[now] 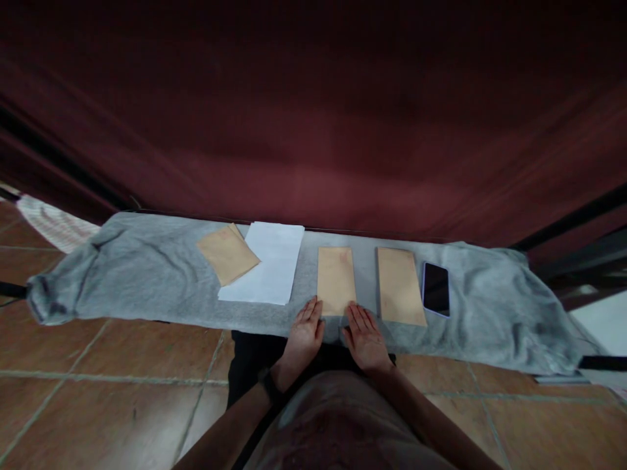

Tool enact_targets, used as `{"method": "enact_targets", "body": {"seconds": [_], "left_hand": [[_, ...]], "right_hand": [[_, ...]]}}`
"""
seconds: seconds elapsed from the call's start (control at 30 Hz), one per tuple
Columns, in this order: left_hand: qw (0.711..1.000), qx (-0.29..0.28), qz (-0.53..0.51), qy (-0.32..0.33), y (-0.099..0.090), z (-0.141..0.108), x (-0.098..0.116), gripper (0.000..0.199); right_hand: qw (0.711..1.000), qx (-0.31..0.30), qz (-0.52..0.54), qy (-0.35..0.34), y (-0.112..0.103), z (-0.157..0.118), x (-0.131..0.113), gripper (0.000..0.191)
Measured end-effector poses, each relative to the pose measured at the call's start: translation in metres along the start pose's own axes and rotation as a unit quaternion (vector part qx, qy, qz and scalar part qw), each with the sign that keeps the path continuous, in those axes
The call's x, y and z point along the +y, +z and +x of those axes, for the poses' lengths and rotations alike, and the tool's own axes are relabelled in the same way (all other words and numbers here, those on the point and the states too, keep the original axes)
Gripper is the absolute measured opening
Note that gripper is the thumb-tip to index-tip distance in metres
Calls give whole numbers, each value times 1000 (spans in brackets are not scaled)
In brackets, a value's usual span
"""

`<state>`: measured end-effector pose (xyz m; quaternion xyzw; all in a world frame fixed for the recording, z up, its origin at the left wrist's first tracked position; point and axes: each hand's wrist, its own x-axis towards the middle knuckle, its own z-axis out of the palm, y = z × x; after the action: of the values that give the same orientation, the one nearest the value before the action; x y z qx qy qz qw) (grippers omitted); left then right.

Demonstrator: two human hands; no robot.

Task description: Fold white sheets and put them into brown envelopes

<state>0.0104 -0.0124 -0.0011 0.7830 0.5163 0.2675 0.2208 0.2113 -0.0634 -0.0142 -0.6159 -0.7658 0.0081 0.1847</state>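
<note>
A brown paper envelope (pixel 336 277) lies flat on the grey cloth, straight in front of me. My left hand (pixel 304 333) rests at its lower left corner, fingers stretched out flat. At the lower right corner lies my right hand (pixel 365 334), also flat with fingers extended. Neither hand grips anything. To the right is a stack of brown envelopes (pixel 401 287). Left of the middle envelope, a stack of white paper sheets (pixel 274 261) lies at a slight slant. A few more brown envelopes (pixel 225 254) sit askew, partly over the sheets' left side.
A phone (pixel 435 289) with a dark screen and pale purple case lies right of the envelope stack. The narrow surface is covered by a rumpled grey cloth (pixel 147 274). Behind it rises a dark red panel (pixel 313 143). Brown floor tiles (pixel 147 391) show below.
</note>
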Motion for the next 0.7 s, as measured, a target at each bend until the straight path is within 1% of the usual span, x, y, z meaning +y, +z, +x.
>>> {"method": "enact_targets", "body": {"seconds": [0.07,0.1,0.13,0.2,0.27,0.3,0.33,0.47,0.53,0.57,0.6,0.63,0.67,0.7], "left_hand": [[992,16,-103,-73,2,11,5,51],[981,24,-158,-111,4,18,8,52],[964,33,-214,-152,6,25,12,53],[917,52,-317,-235,9,36,19,55],[875,66,-376,-298,11,44,24,57],[862,65,-394,-312,12,47,27,57],[858,56,-407,-309,12,49,30,56],[867,4,-442,-232,10,55,50,40],[872,-15,-442,-212,6,59,64,45],[873,-27,-443,-202,3,61,71,49],[874,-41,-445,-190,0,63,77,53],[877,-57,-445,-175,-3,65,81,55],[880,-72,-441,-160,-5,65,83,56],[884,-85,-435,-150,-5,64,82,54]], "right_hand": [[1000,-3,-2,9,-1,5,-4,54],[1000,-6,-3,13,-2,7,-6,54],[1000,-8,-5,17,-3,10,-8,54],[1000,-13,-11,24,-5,16,-10,53],[999,-13,-16,31,-7,21,-12,55],[999,-11,-18,34,-8,23,-13,56],[999,-7,-21,38,-9,25,-14,58],[998,15,-3,63,-19,37,-9,55],[993,33,56,97,-29,44,1,50],[985,47,106,126,-34,48,9,46],[969,69,172,165,-40,50,18,41],[939,92,254,213,-46,52,28,38],[895,113,342,264,-52,53,37,38],[839,135,426,309,-57,52,46,40]]}}
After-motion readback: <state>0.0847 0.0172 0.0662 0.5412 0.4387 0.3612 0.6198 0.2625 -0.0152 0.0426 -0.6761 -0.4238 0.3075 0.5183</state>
